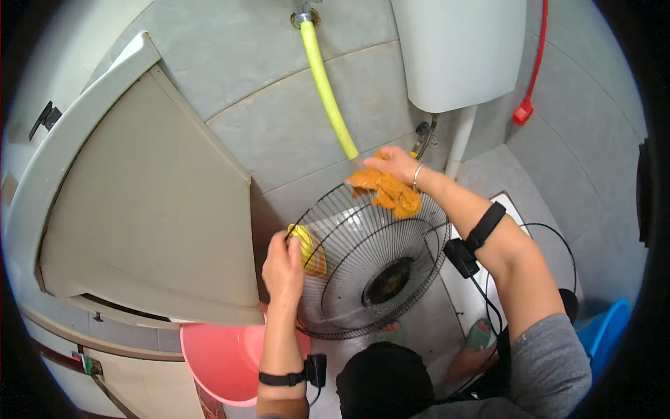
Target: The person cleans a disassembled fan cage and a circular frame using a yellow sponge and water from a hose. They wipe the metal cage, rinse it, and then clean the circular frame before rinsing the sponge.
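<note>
A round black wire fan grille (361,246) is held tilted over the tiled floor, its dark centre disc towards the lower right. My left hand (284,264) grips its rim on the left side. Orange cloth (392,193), wet-looking and bunched, hangs from my right hand (395,165) over the grille's upper rim. The lower end of a yellow-green hose (327,94) comes down right beside my right fingers, with water apparently running from it. Behind the grille's left part, near my left hand, a yellow patterned packet (314,256) shows through the wires.
A grey-white cabinet or basin body (157,204) fills the left. Below it stands a pink basin (225,361). A white cistern (466,52) and pipe (461,139) are on the wall, a red cord (539,57) hangs at right, and a blue plastic container (604,332) stands lower right.
</note>
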`<control>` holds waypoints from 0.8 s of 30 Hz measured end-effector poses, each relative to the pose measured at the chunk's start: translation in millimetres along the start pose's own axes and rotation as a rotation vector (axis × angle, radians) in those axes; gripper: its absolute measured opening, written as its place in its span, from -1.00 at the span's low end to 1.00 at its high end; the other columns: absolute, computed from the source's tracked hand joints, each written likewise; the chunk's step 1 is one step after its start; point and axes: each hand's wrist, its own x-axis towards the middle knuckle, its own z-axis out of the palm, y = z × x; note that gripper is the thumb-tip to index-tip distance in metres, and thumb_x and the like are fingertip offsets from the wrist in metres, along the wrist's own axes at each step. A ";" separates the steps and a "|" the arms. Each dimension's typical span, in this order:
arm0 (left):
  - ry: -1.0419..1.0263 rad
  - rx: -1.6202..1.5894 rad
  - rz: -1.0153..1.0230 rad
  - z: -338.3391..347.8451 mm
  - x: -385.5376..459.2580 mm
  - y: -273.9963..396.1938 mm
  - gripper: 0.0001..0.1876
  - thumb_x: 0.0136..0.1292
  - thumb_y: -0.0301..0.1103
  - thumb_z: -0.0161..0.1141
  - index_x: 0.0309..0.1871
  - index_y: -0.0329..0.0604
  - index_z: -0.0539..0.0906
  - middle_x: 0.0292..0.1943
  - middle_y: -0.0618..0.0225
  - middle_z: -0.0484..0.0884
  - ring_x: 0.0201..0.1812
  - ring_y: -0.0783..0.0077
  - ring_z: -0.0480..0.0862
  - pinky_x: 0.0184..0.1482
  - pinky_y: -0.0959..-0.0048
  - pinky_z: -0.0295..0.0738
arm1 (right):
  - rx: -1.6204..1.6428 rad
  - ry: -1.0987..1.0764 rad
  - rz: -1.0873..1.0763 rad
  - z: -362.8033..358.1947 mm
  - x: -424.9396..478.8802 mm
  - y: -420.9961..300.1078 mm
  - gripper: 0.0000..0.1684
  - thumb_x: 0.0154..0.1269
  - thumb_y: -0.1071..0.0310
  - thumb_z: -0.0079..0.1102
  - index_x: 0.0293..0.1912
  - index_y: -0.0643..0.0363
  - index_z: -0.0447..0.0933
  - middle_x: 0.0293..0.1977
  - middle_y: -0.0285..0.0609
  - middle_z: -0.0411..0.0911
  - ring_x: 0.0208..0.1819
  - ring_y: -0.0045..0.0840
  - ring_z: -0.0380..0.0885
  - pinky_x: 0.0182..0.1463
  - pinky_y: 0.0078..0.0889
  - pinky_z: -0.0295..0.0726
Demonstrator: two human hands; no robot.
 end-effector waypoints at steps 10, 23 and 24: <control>-0.394 0.169 -0.228 34.7 99.0 8.0 -0.43 0.13 0.25 -0.05 -0.44 -0.13 0.64 -0.43 0.12 0.62 -0.25 0.10 0.60 -0.16 0.23 0.43 | 0.951 0.496 -0.061 -50.3 -15.0 10.6 -0.80 0.20 0.27 0.05 -0.30 0.22 0.38 -0.42 -0.22 0.47 -0.39 -0.46 0.49 -0.33 -0.34 0.53; -0.018 -0.370 -0.465 71.8 25.5 -56.3 -0.42 0.26 0.00 -0.02 -0.76 -0.29 0.30 -0.77 0.44 0.26 -0.65 0.54 0.18 -0.55 0.38 0.16 | -0.502 0.880 -0.262 60.7 -36.5 65.0 -0.73 0.22 0.16 -0.01 -0.13 -0.01 0.53 -0.06 -0.18 0.47 0.11 -0.25 0.33 0.04 -0.08 0.32; 0.049 -0.338 -0.540 73.8 16.8 -61.3 -0.43 0.28 -0.05 -0.01 -0.78 -0.25 0.27 -0.76 0.52 0.25 -0.65 0.60 0.15 -0.59 0.44 0.11 | -0.527 0.877 -0.354 81.8 -46.7 65.7 -0.73 0.21 0.18 -0.03 -0.13 0.01 0.51 0.00 -0.20 0.43 0.17 -0.18 0.25 0.05 0.10 0.27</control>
